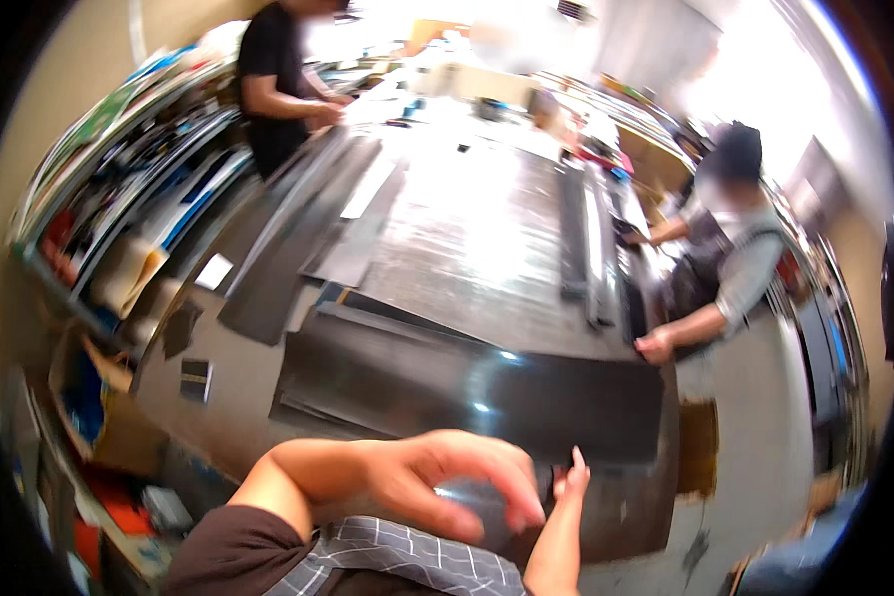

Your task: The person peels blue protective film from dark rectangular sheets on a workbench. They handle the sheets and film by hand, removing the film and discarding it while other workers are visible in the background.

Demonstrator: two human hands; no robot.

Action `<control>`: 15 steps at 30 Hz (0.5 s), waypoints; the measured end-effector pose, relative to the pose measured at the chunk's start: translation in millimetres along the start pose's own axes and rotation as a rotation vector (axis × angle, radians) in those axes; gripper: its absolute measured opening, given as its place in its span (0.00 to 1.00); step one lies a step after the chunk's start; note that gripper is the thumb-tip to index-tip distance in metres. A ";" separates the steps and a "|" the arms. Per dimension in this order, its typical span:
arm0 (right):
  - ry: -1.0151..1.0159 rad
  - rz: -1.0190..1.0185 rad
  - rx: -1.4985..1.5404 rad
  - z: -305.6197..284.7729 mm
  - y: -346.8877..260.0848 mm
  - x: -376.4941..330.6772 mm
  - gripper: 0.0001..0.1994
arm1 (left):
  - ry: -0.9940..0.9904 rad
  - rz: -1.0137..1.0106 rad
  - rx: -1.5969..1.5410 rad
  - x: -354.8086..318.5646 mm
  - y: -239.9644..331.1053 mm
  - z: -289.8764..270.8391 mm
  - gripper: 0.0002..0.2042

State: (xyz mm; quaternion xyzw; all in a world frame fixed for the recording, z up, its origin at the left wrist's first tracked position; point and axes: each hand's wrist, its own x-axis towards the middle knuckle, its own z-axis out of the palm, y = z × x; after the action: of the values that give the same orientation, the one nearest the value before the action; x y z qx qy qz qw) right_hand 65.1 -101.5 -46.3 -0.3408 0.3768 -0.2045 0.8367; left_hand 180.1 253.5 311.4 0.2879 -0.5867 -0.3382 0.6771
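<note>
My left hand (457, 475) reaches across in front of my body, blurred, its fingers curved and apart with nothing seen between them. To its right, my right hand (568, 481) is partly closed at the near edge of a long dark sheet (447, 372). Something small and dark shows at its fingers, too unclear to name. The sheet lies crosswise on the table, smooth and glossy, with another dark sheet edge (323, 415) showing from under its near left side. Both hands are close to this near edge; whether they touch it I cannot tell.
A person in black (273, 94) stands at the far left by long dark strips (308, 228). Another person in a dark cap (735, 238) handles dark strips (596, 243) at the table's right edge. Packed shelves (139, 189) line the left. A small dark card (196, 380) lies on the table (238, 417).
</note>
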 end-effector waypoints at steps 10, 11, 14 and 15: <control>0.110 -0.080 0.116 17.0 -0.6 7.5 0.10 | 1.179 -0.742 -0.461 -262.3 -152.1 53.5 0.13; 0.130 -0.078 0.091 11.8 -1.8 6.3 0.11 | 1.197 -0.754 -0.530 -270.4 -154.3 58.7 0.13; 0.151 0.016 0.233 22.1 6.6 -10.3 0.10 | 1.227 -0.837 -0.540 -292.5 -150.2 69.1 0.11; 0.136 0.066 0.324 26.1 7.2 -13.3 0.11 | 1.223 -0.866 -0.516 -290.6 -148.0 67.2 0.11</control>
State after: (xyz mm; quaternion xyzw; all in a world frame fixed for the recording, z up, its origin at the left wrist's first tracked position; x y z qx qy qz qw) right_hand 77.4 -77.8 -32.3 -0.1743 0.4057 -0.2574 0.8595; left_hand 71.8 395.7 30.5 0.4595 0.1504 -0.4788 0.7328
